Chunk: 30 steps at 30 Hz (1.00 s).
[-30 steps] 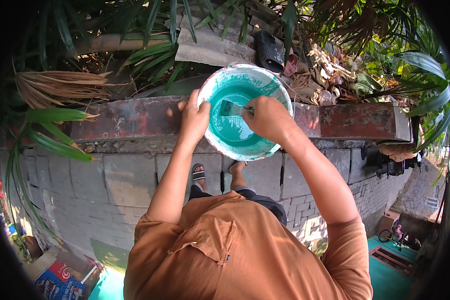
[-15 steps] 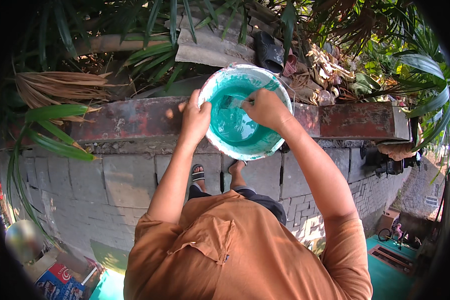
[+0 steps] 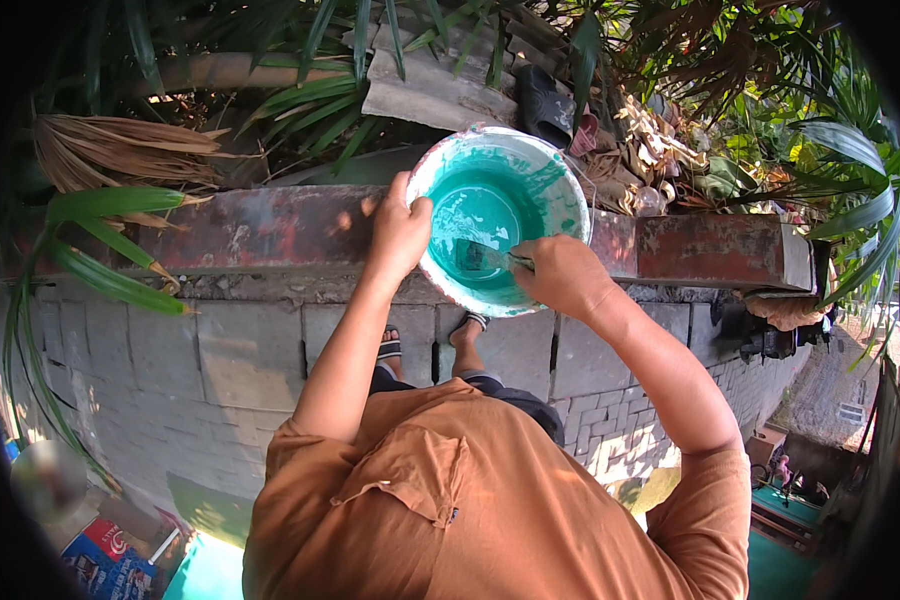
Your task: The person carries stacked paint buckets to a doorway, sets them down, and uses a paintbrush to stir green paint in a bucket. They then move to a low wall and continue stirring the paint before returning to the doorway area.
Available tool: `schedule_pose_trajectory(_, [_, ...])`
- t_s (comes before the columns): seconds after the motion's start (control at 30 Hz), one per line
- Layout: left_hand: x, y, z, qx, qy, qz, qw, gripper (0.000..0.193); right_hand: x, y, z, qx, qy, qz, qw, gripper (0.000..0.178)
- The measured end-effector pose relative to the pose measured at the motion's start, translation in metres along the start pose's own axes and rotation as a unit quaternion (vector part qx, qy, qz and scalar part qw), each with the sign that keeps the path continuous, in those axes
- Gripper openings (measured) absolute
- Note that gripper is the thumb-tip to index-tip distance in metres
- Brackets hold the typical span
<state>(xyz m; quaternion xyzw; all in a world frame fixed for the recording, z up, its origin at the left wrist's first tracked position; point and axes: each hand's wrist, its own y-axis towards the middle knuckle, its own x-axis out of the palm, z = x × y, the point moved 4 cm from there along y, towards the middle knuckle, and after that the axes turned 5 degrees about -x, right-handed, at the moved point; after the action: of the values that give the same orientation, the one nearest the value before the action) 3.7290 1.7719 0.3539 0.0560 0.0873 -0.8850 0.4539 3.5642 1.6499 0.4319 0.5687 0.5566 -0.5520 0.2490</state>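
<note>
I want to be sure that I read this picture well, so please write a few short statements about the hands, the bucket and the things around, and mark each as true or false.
1. The left hand grips the bucket at its left side. True.
2. The right hand is empty. False: it holds what looks like a brush.
3. The paint in the bucket is red. False: it is blue-green.
4. A black shoe lies beyond the bucket. True.
5. The person's shirt is white. False: it is orange-brown.
6. The inner wall of the bucket is smeared with paint. True.
</note>
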Motion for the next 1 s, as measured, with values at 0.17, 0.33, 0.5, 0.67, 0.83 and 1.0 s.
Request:
schedule_pose_trajectory(0.17, [-0.003,0.000,0.003,0.036,0.037,0.018,0.998,0.033,-0.021,0.006,0.009,-0.034,-0.156,0.018,0.987,0.019])
schedule_pose_trajectory(0.33, [0.002,-0.002,0.003,0.009,0.004,0.013,1.000,0.032,-0.029,0.026,0.016,-0.048,-0.247,0.086,0.964,0.017])
schedule_pose_trajectory(0.5, [-0.001,-0.004,0.001,0.010,-0.018,0.024,0.999,0.031,-0.006,0.005,0.007,0.030,-0.198,0.000,0.980,0.021])
schedule_pose_trajectory(0.67, [0.000,-0.020,0.005,0.056,-0.056,0.065,0.995,0.032,0.003,-0.022,0.008,0.049,-0.087,0.002,0.995,0.021])
schedule_pose_trajectory(0.83, [-0.014,-0.044,0.022,0.098,-0.002,0.095,0.991,0.035,-0.016,-0.027,-0.012,0.006,-0.068,0.104,0.992,0.021])
schedule_pose_trajectory(1.0, [-0.032,-0.039,0.030,0.165,-0.011,0.101,0.981,0.037,-0.027,0.009,-0.018,-0.007,-0.151,0.176,0.973,0.031])
